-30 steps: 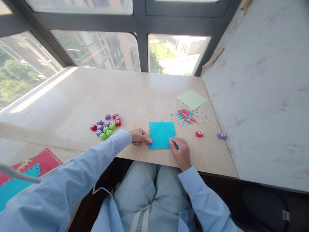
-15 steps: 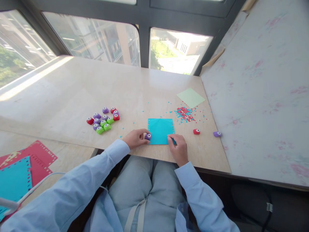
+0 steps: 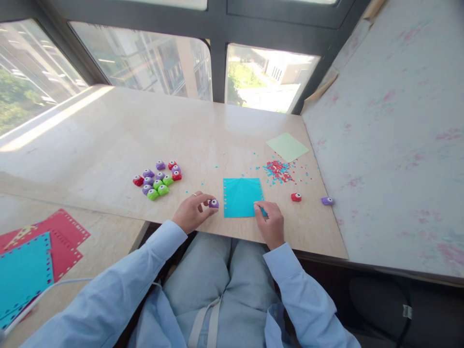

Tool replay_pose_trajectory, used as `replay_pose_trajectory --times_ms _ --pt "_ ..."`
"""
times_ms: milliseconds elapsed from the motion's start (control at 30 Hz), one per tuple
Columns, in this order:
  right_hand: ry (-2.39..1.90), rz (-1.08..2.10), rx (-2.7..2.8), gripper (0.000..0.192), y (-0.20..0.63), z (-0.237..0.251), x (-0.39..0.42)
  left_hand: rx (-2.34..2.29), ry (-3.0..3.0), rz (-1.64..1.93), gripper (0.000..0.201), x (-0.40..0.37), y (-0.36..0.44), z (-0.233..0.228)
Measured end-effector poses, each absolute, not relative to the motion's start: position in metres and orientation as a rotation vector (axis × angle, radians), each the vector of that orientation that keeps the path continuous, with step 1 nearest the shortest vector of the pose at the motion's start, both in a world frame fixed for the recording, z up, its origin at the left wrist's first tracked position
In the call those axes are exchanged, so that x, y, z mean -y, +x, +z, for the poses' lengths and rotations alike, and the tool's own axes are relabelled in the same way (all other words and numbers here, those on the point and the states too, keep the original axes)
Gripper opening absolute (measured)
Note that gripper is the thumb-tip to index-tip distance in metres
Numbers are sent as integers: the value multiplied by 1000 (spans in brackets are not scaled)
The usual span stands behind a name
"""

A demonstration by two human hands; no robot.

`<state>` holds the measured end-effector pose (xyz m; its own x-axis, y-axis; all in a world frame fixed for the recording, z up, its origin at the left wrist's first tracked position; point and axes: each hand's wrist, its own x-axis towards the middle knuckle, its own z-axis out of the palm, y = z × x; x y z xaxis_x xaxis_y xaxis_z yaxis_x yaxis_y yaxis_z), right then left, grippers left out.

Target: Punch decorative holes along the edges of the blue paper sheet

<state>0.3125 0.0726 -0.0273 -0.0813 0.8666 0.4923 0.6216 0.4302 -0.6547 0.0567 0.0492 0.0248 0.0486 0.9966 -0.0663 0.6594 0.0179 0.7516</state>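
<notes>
Head view: right hand (image 3: 270,223) hides teal sheet's (image 3: 241,197) near corner

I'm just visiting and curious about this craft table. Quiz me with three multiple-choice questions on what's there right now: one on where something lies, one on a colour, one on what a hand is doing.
1. Where does the pale green sheet lie relative to the turquoise sheet?
A. Farther from the person and to the right
B. Under it
C. At the table's left end

2. What colour is the small punch in the left hand?
A. Green
B. Red
C. Purple

3. What is the right hand doing?
A. Resting in the lap
B. Pressing on the turquoise sheet's near right corner
C. Lifting the lone red punch

Answers:
1 A: it sits near the wall, beyond the scattered confetti.
2 C: the punch at the fingertips is purple, just left of the sheet's edge.
3 B: its fingertips rest on that corner; the red punch lies untouched farther right.
</notes>
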Motion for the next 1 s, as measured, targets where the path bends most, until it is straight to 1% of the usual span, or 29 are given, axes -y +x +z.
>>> replay_pose_trajectory --times_ms 100,167,333,467,567,700,867,1000 --pt "-1201 319 1766 19 313 -20 -69 -1610 1588 873 33 -40 80 29" --pt "-1156 357 1754 18 313 -16 -63 -1570 1468 957 33 -36 98 30" --pt "-1190 664 1647 17 307 -17 -33 -1502 1188 1006 29 -30 141 24" --pt "-1217 927 1509 33 303 -19 -13 -1483 1127 1045 24 -29 166 18" --pt "-1259 1023 1428 40 304 -13 -10 -1512 1189 1098 22 -31 177 13" --pt "-1324 1055 1366 42 308 -3 -18 -1550 1372 1169 14 -33 188 4" --pt "-1426 1041 1326 44 322 -1 -32 -1424 1516 1228 26 -33 200 -5" --pt "-1488 997 1410 43 339 -2 -44 -1248 1574 1196 28 -31 201 -9"
